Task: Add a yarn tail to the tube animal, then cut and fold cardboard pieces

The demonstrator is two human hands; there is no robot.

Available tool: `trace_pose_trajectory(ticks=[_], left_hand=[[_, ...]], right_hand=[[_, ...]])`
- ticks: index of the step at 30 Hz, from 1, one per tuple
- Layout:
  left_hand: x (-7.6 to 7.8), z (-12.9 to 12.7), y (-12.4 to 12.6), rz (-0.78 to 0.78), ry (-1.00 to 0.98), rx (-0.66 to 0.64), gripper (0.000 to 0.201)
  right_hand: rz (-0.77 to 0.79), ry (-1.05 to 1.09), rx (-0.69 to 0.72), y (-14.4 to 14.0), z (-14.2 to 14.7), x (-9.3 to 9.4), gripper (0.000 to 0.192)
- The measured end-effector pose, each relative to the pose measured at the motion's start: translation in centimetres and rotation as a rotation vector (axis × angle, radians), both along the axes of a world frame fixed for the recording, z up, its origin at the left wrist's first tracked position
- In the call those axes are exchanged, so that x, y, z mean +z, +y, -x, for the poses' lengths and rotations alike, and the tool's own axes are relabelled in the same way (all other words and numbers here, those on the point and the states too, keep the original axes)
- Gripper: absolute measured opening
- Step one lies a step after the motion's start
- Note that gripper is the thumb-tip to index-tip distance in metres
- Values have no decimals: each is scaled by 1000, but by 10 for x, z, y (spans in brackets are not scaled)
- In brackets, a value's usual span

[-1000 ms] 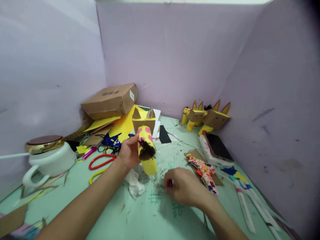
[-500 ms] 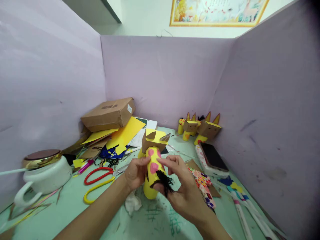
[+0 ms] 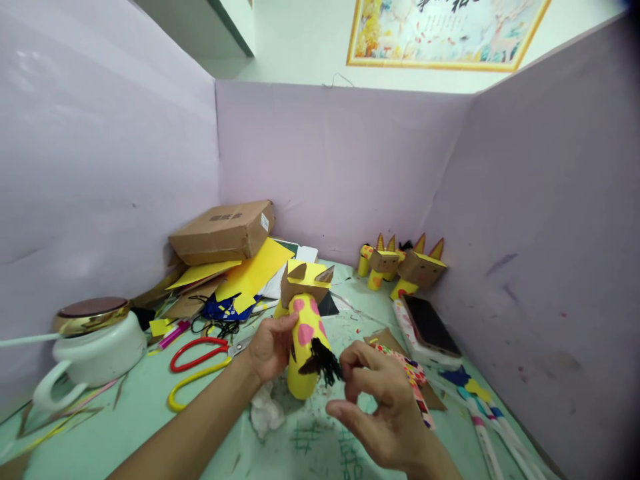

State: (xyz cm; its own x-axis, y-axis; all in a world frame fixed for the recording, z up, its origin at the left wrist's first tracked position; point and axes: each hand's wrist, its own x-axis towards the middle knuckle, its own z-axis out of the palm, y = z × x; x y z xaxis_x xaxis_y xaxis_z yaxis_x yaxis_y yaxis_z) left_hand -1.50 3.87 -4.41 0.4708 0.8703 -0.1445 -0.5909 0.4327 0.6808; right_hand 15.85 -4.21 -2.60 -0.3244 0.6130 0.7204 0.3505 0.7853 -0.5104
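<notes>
The right hand (image 3: 383, 407) pinches the black yarn tuft (image 3: 324, 360) on the yellow tube figure (image 3: 303, 333), which the left hand (image 3: 270, 345) grips from nine o'clock, standing on the green surface (image 3: 150, 413). A hard tug could tear the tuft loose or tip the figure toward the scissors (image 3: 200, 365) at nine o'clock.

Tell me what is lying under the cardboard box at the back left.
The cardboard box rests on a pile of yellow paper sheets and brown card. What lies deeper in the pile is covered by them.
</notes>
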Motion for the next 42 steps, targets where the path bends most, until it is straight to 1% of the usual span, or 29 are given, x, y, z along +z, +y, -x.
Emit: trace_pose_trajectory(ticks=[1, 2, 4, 6, 7, 8, 9, 11, 12, 17, 19, 21, 22, 24, 25, 28, 30, 31, 36, 40, 42], left_hand=[[1, 0, 0, -18, 5, 16, 23], [2, 0, 0, -40, 9, 33, 22], [4, 0, 0, -92, 21, 62, 22], [7, -1, -2, -139, 40, 64, 24], [8, -1, -3, -158, 54, 54, 27], [8, -1, -4, -173, 67, 43, 29], [9, -2, -5, -185, 79, 33, 31], [10, -2, -6, -202, 95, 19, 33], [10, -2, -6, -211, 99, 19, 33], [11, 3, -2, -240, 86, 73, 30], [13, 5, 0, -252, 80, 89, 31], [14, 8, 1, -269, 84, 87, 33], [14, 8, 1, -278, 86, 84, 34], [13, 8, 1, -315, 96, 77, 35], [13, 7, 0, -350, 106, 78, 36], [11, 5, -2, -506, 153, 86, 34], [10, 3, -4, -598, 185, 87, 33], [9, 3, -5, -627, 200, 86, 32], [11, 3, -7, -672, 256, 134, 31], [16, 5, -7, -678, 295, 164, 35], [19, 8, -7, -679, 316, 183, 37]], right_hand=[[-59, 32, -46, -1, -2, -1, 27], [-122, 75, -105, -2, -3, -2, 25], [-220, 114, -218, -4, -3, -3, 16], [-266, 36, -289, -3, 0, -3, 34], [-279, -31, -306, -2, 3, -3, 38], [-296, -85, -316, 0, 5, -3, 37], [-313, -113, -324, 2, 7, -3, 30], [-333, -117, -332, 5, 10, -3, 17], [-328, -108, -332, 6, 10, -4, 13], [-280, -154, -305, 8, 4, -3, 9], [-255, -157, -294, 8, 0, -3, 17], [-249, -88, -298, 8, -3, -3, 24], [-256, -35, -307, 8, -5, -4, 25], [-261, 85, -330, 8, -5, -5, 14], [-233, 133, -337, 8, -3, -6, 10], [-32, 211, -303, 8, 4, -9, 20], [91, 235, -274, 10, 9, -11, 19], [123, 248, -264, 10, 11, -12, 17], [161, 267, -265, 13, 13, -12, 10], [191, 273, -286, 16, 10, -14, 13], [214, 297, -321, 18, 7, -17, 15]])
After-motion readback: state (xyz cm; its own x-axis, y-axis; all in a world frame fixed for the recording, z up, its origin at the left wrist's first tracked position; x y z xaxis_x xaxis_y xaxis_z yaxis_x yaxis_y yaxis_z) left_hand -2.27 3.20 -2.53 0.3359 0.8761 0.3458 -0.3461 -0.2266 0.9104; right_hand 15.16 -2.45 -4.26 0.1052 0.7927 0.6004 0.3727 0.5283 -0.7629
